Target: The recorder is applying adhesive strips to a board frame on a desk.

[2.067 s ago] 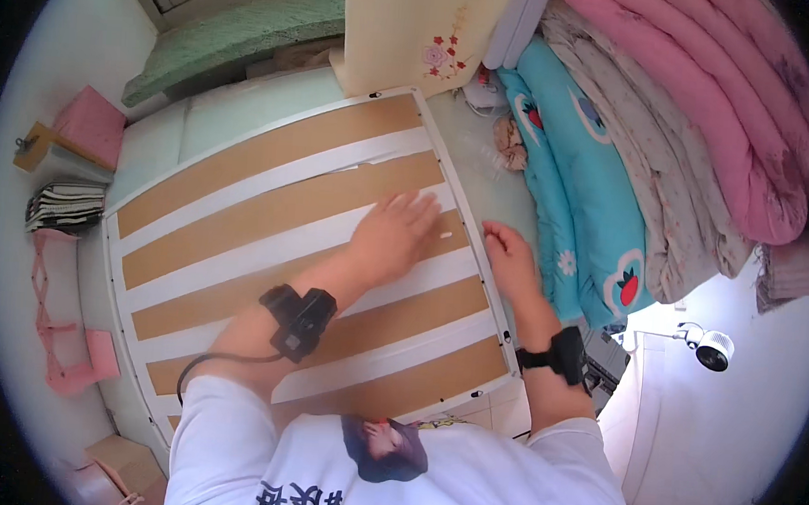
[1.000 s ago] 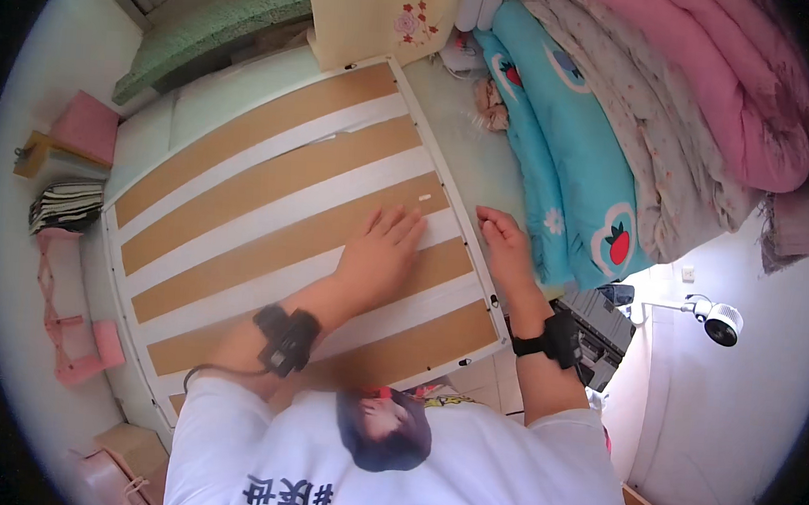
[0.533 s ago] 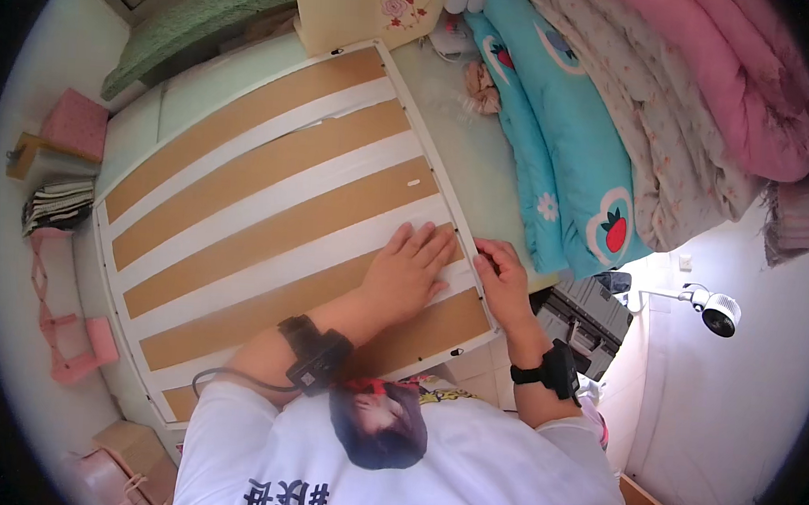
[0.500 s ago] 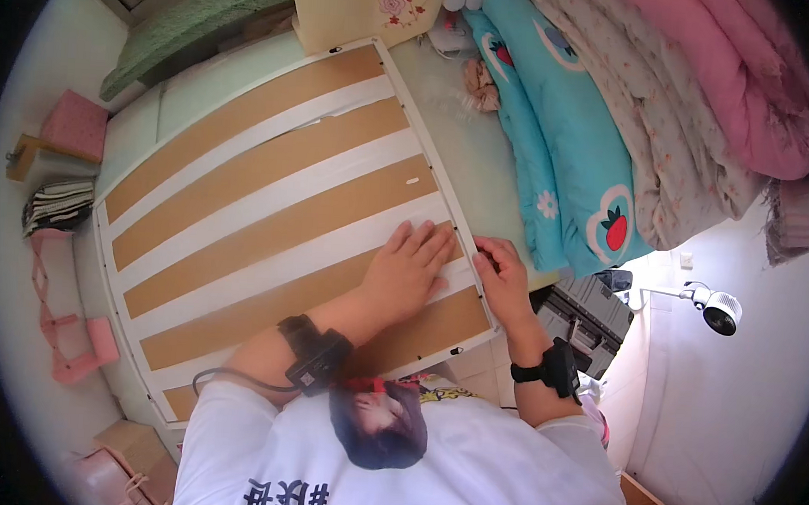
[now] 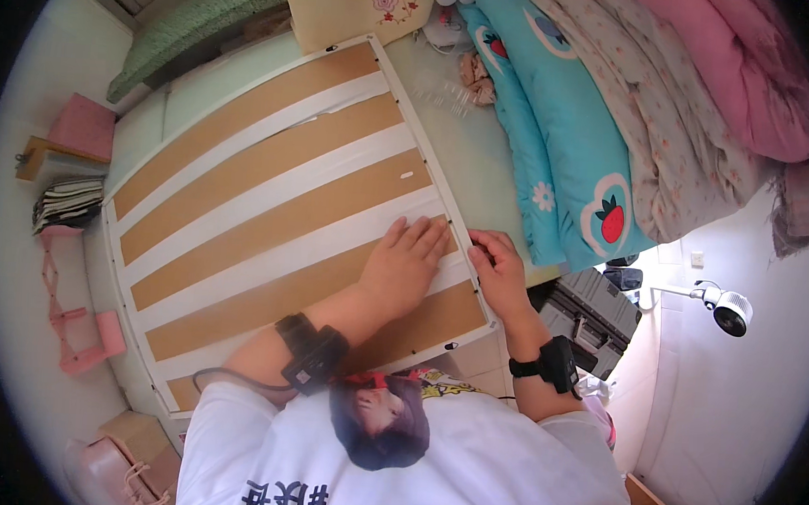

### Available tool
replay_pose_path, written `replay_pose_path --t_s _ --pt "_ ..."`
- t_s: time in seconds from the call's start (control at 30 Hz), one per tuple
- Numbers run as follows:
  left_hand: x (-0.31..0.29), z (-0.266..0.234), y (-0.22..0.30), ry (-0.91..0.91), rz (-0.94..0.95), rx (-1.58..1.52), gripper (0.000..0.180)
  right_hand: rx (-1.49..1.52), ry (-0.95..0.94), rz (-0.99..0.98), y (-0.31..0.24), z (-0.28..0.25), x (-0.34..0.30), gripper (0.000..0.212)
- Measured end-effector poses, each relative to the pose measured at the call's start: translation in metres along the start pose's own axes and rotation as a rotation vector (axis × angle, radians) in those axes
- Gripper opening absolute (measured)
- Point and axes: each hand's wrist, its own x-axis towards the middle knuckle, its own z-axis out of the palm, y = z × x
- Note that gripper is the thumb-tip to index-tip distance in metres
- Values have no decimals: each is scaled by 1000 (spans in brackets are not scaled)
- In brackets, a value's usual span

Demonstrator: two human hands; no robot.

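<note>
A large flat panel [image 5: 225, 232] lies across the pale bed or table top, striped brown and white, with a thin white frame [image 5: 426, 152] around it. Small dark clips sit along the frame. My left hand [image 5: 402, 263] rests flat on the panel close to its right edge, fingers stretched out and holding nothing. Just outside that edge is my right hand [image 5: 502, 275], its fingers curled and pressed together at the frame. What they grip is hidden; a dark bit shows by the fingertips. Both wrists carry black strapped devices.
To the right are a folded turquoise quilt [image 5: 560, 132], a floral quilt [image 5: 649, 110] and a pink one [image 5: 740, 69]. Below them stands a dark hard case [image 5: 588, 319], near a white lamp-like device [image 5: 730, 311]. Along the left wall are a pink box [image 5: 83, 126] and folded cloth [image 5: 69, 204].
The whole view has shifted slightly. My left hand stays on the panel, its fingers a little closer together. My right hand keeps to the same stretch of frame edge, with small finger movement.
</note>
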Motion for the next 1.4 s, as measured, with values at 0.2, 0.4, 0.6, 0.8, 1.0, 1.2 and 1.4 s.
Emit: replay_pose_path --t_s 0.2,0.4,0.6,0.8,1.0,1.2,1.4 --pt "3 3 -2 -57 -1 -18 50 -65 66 -94 2 8 -2 24" --pt "-18 -10 3 -78 -63 -113 55 -72 42 -95 7 7 -6 24" --pt "-113 -21 -25 -132 -432 33 67 -161 52 -123 6 7 -6 25" --pt "-120 -6 -27 -56 -394 -22 62 -141 26 -104 8 9 -6 25" --pt "-116 -1 -28 -34 -348 5 57 -253 60 -170 15 10 -3 24" --pt "-118 7 -28 -10 -374 14 56 -165 78 -96 17 15 -3 27" --pt "-118 11 -25 -30 -359 52 57 -373 -28 -180 23 3 -10 35"
